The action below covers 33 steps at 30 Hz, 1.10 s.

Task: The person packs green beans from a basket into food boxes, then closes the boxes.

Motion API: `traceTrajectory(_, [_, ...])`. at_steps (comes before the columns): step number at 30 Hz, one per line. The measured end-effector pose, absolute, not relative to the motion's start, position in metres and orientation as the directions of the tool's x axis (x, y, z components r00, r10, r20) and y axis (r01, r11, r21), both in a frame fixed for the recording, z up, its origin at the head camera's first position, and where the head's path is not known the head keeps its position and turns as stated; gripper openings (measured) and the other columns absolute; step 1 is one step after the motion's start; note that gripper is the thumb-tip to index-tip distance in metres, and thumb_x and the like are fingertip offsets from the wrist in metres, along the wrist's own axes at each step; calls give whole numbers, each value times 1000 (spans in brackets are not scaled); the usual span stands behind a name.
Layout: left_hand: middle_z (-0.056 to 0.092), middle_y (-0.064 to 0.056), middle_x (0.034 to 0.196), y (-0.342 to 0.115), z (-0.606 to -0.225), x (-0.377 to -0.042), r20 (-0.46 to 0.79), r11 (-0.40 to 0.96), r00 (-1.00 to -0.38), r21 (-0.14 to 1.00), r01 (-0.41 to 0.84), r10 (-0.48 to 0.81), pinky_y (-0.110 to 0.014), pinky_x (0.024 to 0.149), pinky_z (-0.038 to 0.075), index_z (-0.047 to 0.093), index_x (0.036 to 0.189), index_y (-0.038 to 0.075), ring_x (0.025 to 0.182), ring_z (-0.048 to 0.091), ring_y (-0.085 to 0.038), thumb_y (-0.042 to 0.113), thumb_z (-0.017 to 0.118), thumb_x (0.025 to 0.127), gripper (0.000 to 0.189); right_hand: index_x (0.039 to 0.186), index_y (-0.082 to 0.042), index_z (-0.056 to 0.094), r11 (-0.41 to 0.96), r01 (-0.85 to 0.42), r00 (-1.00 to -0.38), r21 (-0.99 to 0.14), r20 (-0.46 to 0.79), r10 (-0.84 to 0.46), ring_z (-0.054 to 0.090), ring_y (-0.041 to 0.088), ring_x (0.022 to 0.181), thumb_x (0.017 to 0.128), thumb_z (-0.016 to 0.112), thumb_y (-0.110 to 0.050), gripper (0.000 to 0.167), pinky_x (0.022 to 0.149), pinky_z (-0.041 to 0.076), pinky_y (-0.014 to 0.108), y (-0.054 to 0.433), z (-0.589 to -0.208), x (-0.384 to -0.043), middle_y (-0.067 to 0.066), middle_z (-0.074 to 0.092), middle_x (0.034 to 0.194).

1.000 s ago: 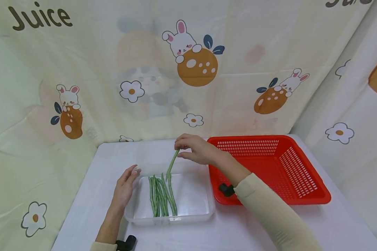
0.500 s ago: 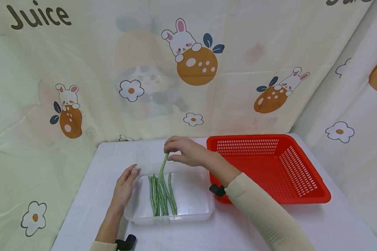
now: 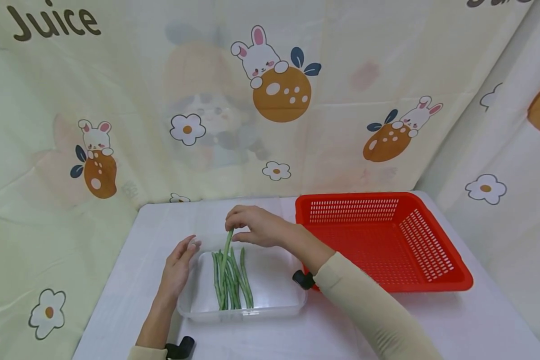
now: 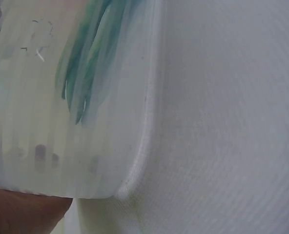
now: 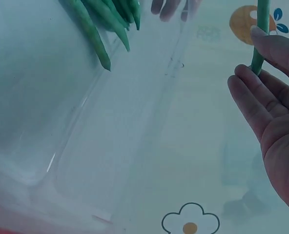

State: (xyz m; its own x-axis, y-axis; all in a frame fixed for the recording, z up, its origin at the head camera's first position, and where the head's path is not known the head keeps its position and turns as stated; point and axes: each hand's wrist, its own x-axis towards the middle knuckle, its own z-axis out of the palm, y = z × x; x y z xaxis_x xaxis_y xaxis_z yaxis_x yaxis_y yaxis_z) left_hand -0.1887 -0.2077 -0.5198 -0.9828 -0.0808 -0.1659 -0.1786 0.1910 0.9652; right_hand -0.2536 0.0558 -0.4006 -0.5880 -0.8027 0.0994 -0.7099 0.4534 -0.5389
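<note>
In the head view a clear plastic box [image 3: 279, 295] stands on the table with several green beans [image 3: 244, 287] lying side by side in it. My left hand [image 3: 177, 266] holds the box by its back left corner; the left wrist view catches only part of that hand [image 4: 25, 212] against the box wall. Over the box, my right hand [image 3: 260, 227] pinches one green bean [image 3: 227, 250] near its upper end. This bean hangs nearly upright, its lower part in front of the others. The right wrist view shows it between thumb [image 5: 276, 48] and fingers.
A red plastic basket [image 3: 447, 245] with slotted walls stands right of the box, partly behind the right forearm. A white cloth covers the table [image 3: 328, 325]. Printed curtains [image 3: 337, 150] hang behind and to the right.
My right hand has moved left and slightly down with the bean, from above the rightmost beans to above the left part of the bunch. The left hand and box stay put.
</note>
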Motion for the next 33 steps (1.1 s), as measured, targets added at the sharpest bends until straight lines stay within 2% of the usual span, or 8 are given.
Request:
traceTrajectory(4, [49, -11, 160, -208, -520, -189, -170, 190, -983, 965, -181, -75, -59, 128, 19, 41, 158, 18, 155, 37, -31, 40, 44, 112, 51, 116, -16, 73, 471, -721, -582, -509, 74, -810, 65, 16, 111, 98, 74, -16, 18, 101, 54, 25, 50, -407, -252, 0, 66, 127])
traceTrajectory(12, [51, -10, 159, -208, -521, -190, -167, 186, -983, 966, -180, -80, -58, 128, 20, 42, 157, 18, 154, 38, -30, 39, 45, 112, 50, 114, -17, 74, 497, -732, -542, -466, -44, -839, 65, 19, 109, 97, 75, -15, 18, 97, 54, 24, 44, -422, -250, -2, 68, 120])
traceTrajectory(17, [51, -10, 159, -207, -520, -189, -164, 190, -983, 966, -178, -83, -58, 128, 20, 42, 157, 18, 154, 39, -30, 40, 45, 112, 50, 115, -12, 75, 505, -750, -515, -427, -102, -851, 67, 22, 110, 94, 78, -13, 21, 98, 53, 26, 40, -431, -249, 0, 70, 119])
traceTrajectory(23, [50, -9, 160, -207, -520, -189, -170, 187, -982, 965, -182, -78, -58, 129, 18, 41, 157, 19, 155, 36, -30, 40, 44, 112, 50, 118, -14, 77, 563, -738, -543, -372, -168, -822, 68, 19, 110, 93, 79, -14, 25, 98, 55, 26, 34, -440, -246, -1, 71, 119])
traceTrajectory(29, [49, -9, 160, -208, -520, -189, -172, 195, -982, 963, -185, -78, -59, 128, 18, 41, 158, 19, 155, 36, -30, 40, 43, 112, 50, 116, -15, 78, 571, -770, -554, -285, -146, -820, 66, 13, 105, 92, 80, -14, 24, 98, 55, 27, 33, -448, -248, -3, 71, 116])
traceTrajectory(33, [50, -9, 160, -208, -520, -190, -173, 192, -982, 964, -184, -77, -59, 128, 19, 41, 158, 19, 155, 37, -30, 40, 43, 112, 50, 115, -16, 78, 593, -754, -573, -282, -161, -804, 65, 12, 103, 92, 80, -12, 24, 97, 55, 28, 30, -451, -245, -4, 71, 115])
